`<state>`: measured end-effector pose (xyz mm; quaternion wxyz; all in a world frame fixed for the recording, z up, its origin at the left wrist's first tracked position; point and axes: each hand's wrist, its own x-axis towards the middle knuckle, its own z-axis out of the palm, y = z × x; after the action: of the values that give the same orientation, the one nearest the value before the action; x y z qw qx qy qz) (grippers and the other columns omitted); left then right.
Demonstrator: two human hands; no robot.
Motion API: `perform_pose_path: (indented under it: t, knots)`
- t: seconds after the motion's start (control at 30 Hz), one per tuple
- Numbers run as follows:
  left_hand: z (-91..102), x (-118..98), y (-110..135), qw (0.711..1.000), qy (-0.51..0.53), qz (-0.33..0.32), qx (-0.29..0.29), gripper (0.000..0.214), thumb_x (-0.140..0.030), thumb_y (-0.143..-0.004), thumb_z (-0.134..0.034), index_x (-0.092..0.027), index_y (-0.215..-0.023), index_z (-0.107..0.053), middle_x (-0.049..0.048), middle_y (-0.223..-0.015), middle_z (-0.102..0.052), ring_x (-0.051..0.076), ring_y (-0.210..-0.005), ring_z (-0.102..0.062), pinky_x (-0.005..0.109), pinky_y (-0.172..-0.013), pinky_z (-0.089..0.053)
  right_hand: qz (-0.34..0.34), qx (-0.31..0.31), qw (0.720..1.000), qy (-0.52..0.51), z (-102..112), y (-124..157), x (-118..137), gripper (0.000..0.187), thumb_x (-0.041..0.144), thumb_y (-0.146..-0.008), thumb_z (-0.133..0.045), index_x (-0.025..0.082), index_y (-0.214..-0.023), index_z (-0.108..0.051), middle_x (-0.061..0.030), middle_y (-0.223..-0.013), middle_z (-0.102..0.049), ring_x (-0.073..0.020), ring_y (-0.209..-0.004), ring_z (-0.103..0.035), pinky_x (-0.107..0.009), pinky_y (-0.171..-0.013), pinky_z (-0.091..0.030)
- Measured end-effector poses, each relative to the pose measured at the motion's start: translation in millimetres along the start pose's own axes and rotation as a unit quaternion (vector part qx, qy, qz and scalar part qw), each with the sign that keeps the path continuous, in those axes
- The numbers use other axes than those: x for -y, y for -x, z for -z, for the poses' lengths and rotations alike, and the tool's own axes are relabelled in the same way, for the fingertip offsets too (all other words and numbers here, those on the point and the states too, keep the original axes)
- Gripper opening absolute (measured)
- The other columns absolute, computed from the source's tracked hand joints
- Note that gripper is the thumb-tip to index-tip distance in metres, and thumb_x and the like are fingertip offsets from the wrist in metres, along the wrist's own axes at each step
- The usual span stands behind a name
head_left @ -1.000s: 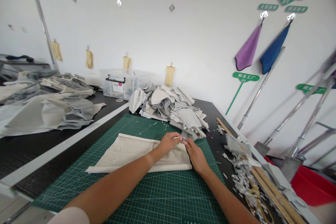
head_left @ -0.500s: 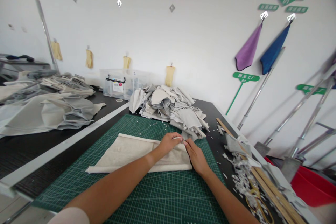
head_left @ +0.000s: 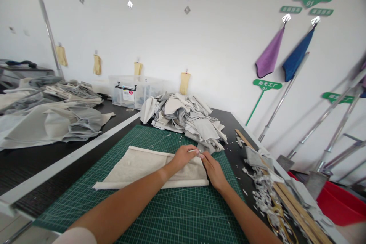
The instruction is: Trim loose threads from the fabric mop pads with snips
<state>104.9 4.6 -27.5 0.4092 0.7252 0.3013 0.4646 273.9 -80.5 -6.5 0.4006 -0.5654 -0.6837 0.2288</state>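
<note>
A beige cloth piece (head_left: 137,166) lies flat on the green cutting mat (head_left: 160,213). My left hand (head_left: 184,155) rests curled on the cloth's far right corner, its fingers pinching the edge. My right hand (head_left: 213,171) lies beside it at the cloth's right end, fingertips pressed to the same corner and meeting the left fingers. What sits between the fingertips is too small to name beyond the cloth edge.
A heap of grey and beige cloth pieces (head_left: 185,116) lies just behind the hands. More cloth (head_left: 51,118) covers the table at left. A clear plastic box (head_left: 130,91) stands at the back. Wooden strips, scraps and scissors (head_left: 274,198) lie at right, a red tub (head_left: 340,202) beyond.
</note>
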Motion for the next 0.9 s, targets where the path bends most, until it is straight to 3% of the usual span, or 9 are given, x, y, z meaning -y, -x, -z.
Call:
perform_pose_path:
  t: [0.57,0.7,0.9]
  knots:
    - [-0.1,-1.2,0.0,1.0,0.001,0.001,0.004,0.029,-0.038,-0.087,-0.06,-0.015,-0.095,-0.076,0.0058,-0.094,-0.076,0.023,-0.092,-0.067,0.035,-0.089,-0.052,0.025,-0.017,0.998,-0.052,-2.9,-1.8,1.2,0.04,0.055,-0.1,-0.038,0.022,-0.082,-0.053,0.0012,-0.076,-0.055,-0.0166,-0.073,-0.05,-0.025,-0.067,-0.038]
    - [-0.7,-2.0,-0.7,1.0,-0.005,0.003,-0.003,0.029,-0.039,-0.087,-0.06,-0.015,-0.093,-0.076,0.0051,-0.091,-0.075,0.022,-0.089,-0.066,0.034,-0.087,-0.052,-0.016,-0.027,0.997,-0.072,-3.4,-3.4,-0.6,0.044,0.06,-0.097,-0.038,0.021,-0.08,-0.051,0.0025,-0.067,-0.047,-0.0142,-0.062,-0.041,-0.024,-0.057,-0.034]
    - [-0.8,-4.0,0.0,1.0,-0.009,0.001,-0.01,0.029,-0.039,-0.087,-0.059,-0.016,-0.093,-0.075,0.0046,-0.09,-0.074,0.021,-0.087,-0.065,0.031,-0.082,-0.05,-0.097,-0.01,0.977,-0.192,-1.8,-10.2,-5.6,0.046,0.067,-0.089,-0.048,0.021,-0.083,-0.052,0.0069,-0.061,-0.031,-0.0096,-0.051,-0.027,-0.021,-0.045,-0.02]
